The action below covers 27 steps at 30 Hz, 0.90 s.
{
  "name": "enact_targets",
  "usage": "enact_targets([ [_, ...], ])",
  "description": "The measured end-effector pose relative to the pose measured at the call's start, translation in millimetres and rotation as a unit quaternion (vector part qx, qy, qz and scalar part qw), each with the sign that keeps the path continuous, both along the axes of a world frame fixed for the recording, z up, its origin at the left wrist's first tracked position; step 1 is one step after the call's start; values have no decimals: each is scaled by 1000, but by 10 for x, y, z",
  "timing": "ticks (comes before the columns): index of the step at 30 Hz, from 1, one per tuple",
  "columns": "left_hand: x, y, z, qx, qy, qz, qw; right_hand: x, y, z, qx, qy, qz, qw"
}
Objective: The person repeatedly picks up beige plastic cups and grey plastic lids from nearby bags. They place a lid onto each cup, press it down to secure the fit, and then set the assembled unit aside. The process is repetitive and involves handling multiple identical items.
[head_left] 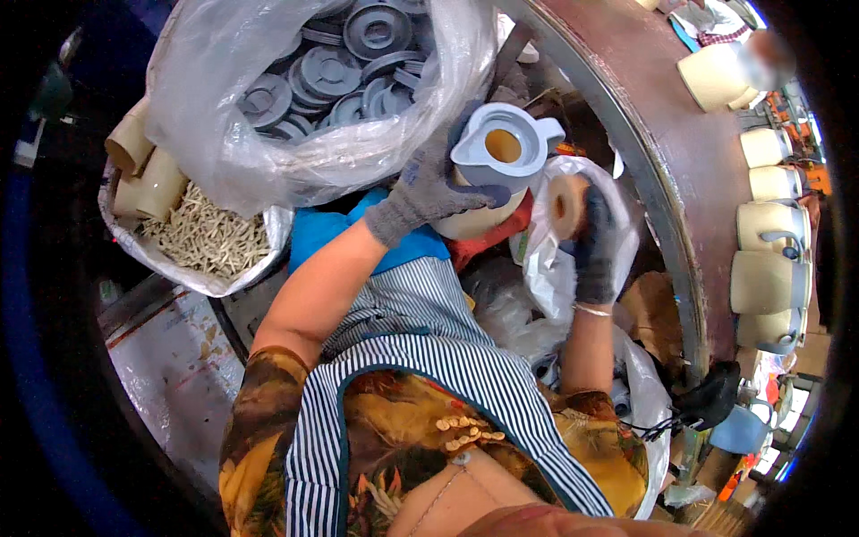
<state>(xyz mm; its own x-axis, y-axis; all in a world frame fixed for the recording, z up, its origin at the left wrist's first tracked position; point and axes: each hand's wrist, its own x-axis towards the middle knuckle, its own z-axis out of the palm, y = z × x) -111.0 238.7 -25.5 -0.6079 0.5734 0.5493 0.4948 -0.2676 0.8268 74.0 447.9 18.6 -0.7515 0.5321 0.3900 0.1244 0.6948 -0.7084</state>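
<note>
My left hand (425, 192), in a dark grey knit glove, wraps round a cream jug (479, 224) with a blue-grey spouted collar (506, 121). The jug stands upright over my lap, and its round mouth shows a yellowish inside. Just to its right, my gloved right hand (598, 242) is closed on a thick tan ring (565, 204) with a hole in its middle; its exact kind is unclear. A white plastic bag (541, 268) hangs open beneath the right hand. Something red lies behind the jug's base.
A clear bag (206, 98) of grey round lids (331, 72) stands ahead on the left. Below it, a sack holds small beige pegs (210, 237) and tan cylinders (161, 183). A metal-edged curved table (662, 107) runs along the right, with several cream jugs (761, 282) on it.
</note>
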Motion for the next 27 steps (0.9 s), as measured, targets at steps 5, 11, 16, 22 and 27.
enact_targets([
  [5, -81, 297, -454, -58, 40, -10, 997, -115, -199, 1537, -50, 351, 41, 934],
  [11, -120, 232, -309, -98, 62, -43, 992, -653, -393, 899, 246, 34, 180, 952],
  [16, -267, -38, -110, -161, 257, 34, 952, -819, -335, 457, 211, -40, 157, 964],
  [22, -136, 560, 673, -176, 167, 50, 969, -20, -57, 90, -56, 17, -27, 998],
  [27, 170, 651, 499, -398, 288, 110, 864, -93, -34, -956, 133, -166, 30, 977],
])
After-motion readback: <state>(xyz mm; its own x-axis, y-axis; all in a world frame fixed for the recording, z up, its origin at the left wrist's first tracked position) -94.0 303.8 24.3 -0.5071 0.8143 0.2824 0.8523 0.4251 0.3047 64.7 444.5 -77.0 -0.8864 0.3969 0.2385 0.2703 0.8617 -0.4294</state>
